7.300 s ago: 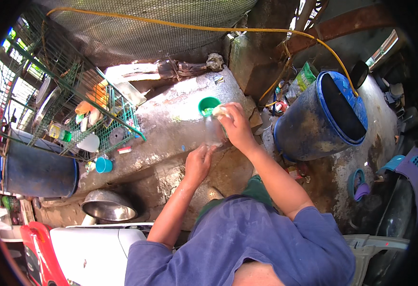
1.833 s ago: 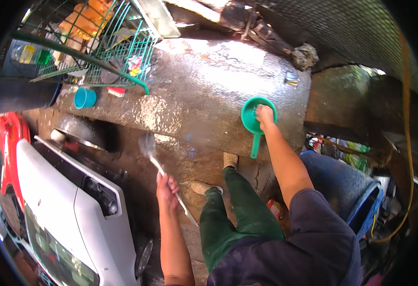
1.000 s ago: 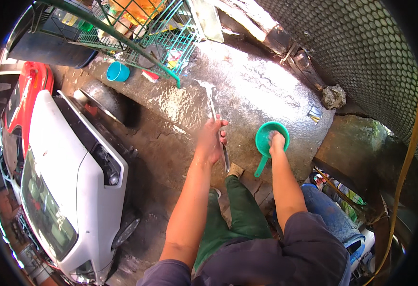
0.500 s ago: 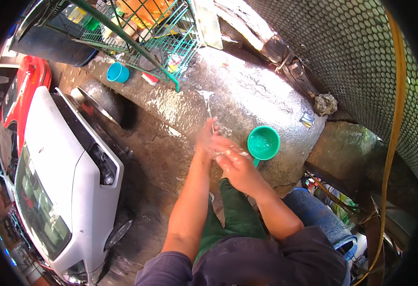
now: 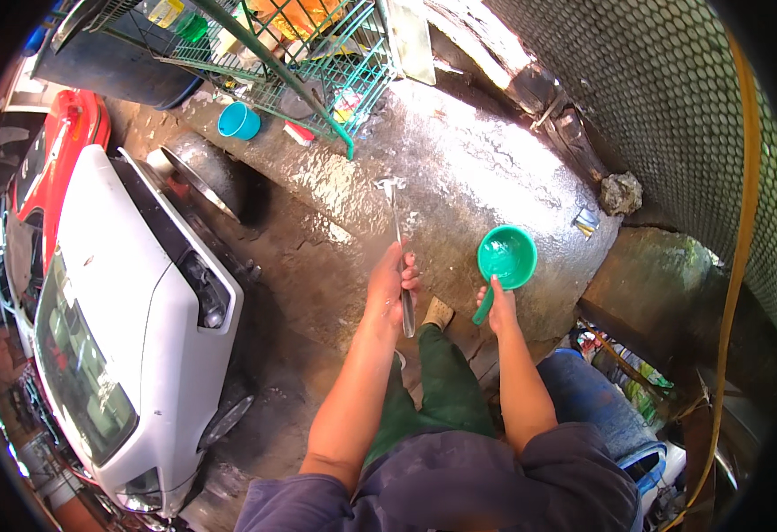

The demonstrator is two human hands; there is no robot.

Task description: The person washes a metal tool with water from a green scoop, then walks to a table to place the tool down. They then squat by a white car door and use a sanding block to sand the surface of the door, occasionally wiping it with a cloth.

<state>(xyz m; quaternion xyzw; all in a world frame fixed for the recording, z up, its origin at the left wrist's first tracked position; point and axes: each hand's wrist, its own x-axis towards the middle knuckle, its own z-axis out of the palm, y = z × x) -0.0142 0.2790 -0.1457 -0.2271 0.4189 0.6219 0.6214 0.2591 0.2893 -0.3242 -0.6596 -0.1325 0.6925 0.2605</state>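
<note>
Left hand (image 5: 395,288): fingers closed round the handle of a slender metal utensil (image 5: 396,217); utensil head pointing to the far side, handle end toward the body.

Right hand (image 5: 499,310): closed on the handle of a green dipper (image 5: 506,257), thumb along the top. Dipper right of the utensil and apart from it, bowl facing up, clear liquid inside; whether it rests on the concrete slab (image 5: 446,208) cannot be told.

Far left: blue cup (image 5: 239,121), just beside a green wire rack (image 5: 353,111); metal basin (image 5: 215,164), tilted, nearer than the cup.

Left: white car (image 5: 131,266).

Far right: rock (image 5: 622,193), at the slab's edge; yellow hose (image 5: 743,195), hanging.

Near right: blue drum (image 5: 597,399), beside the right forearm.
</note>
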